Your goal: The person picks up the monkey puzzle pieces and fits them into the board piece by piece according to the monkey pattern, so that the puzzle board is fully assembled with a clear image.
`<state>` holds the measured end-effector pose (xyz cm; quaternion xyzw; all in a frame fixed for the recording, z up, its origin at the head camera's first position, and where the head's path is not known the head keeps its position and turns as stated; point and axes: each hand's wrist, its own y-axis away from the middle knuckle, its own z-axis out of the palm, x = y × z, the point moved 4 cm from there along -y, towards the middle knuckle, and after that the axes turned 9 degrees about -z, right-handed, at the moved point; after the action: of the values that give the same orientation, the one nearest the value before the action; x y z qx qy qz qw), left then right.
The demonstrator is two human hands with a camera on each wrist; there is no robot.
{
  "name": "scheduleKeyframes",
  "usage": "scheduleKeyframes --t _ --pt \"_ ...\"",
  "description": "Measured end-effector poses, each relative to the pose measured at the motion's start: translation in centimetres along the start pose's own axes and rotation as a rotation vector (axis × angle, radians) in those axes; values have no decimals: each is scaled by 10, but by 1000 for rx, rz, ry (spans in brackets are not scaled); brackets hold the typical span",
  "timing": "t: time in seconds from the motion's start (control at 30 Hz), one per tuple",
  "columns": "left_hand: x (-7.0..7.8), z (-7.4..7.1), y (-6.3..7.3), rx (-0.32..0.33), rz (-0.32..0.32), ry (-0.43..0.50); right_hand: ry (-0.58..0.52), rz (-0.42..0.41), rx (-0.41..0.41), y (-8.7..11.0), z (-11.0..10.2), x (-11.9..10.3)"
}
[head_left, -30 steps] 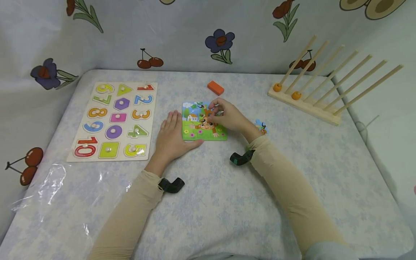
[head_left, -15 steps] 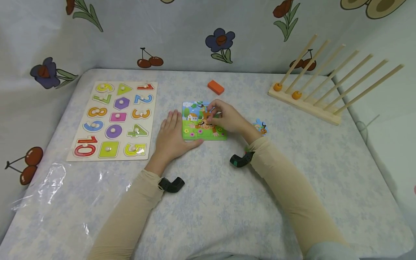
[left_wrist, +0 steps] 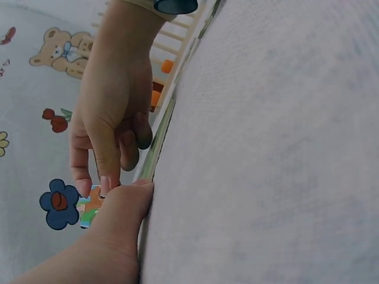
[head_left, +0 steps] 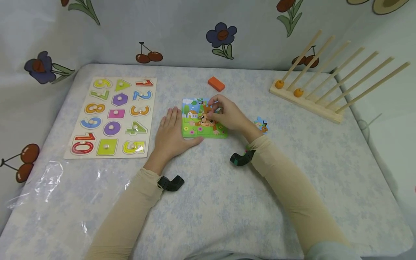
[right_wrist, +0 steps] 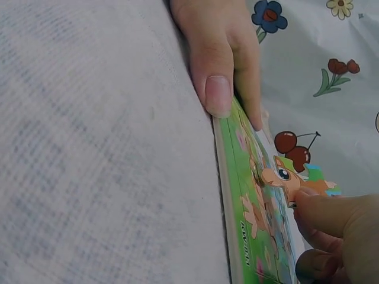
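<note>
A small jigsaw puzzle (head_left: 191, 127) with a monkey, a house and flowers lies on the table. My left hand (head_left: 170, 135) rests along its left side, fingers straight, the thumb touching the near edge. Over the puzzle's right part, my right hand (head_left: 230, 115) pinches a puzzle piece (right_wrist: 290, 180) between thumb and fingers. That piece shows an eye and orange-brown parts, and it is held tilted above the board in the right wrist view. A loose blue and orange puzzle piece (head_left: 261, 125) lies by the right forearm; another bit beside the right wrist is mostly hidden.
At the left is a number and shape peg board (head_left: 100, 130), with clear plastic wrap (head_left: 48, 180) near it. An orange block (head_left: 216, 84) lies behind the puzzle. A wooden rack of upright rods (head_left: 305, 103) with orange beads stands at the far right.
The head view has tipped slightly, so the scene sits higher in it. Both hands keep nearly the same place at the puzzle, the right one still pinching the piece.
</note>
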<state>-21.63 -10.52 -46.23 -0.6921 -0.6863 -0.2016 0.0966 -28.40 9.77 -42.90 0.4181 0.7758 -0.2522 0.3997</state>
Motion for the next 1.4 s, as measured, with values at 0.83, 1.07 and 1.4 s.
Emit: scheduleKeyframes --t 0.83,1.07,1.4 --pt "2 -3 1 -7 5 -4 106 10 -77 -1 4 -2" --pt "2 -2 1 -9 5 -1 254 34 -132 -2 4 -1" --pt "2 -2 1 -9 2 -9 444 -92 -150 -5 8 -12"
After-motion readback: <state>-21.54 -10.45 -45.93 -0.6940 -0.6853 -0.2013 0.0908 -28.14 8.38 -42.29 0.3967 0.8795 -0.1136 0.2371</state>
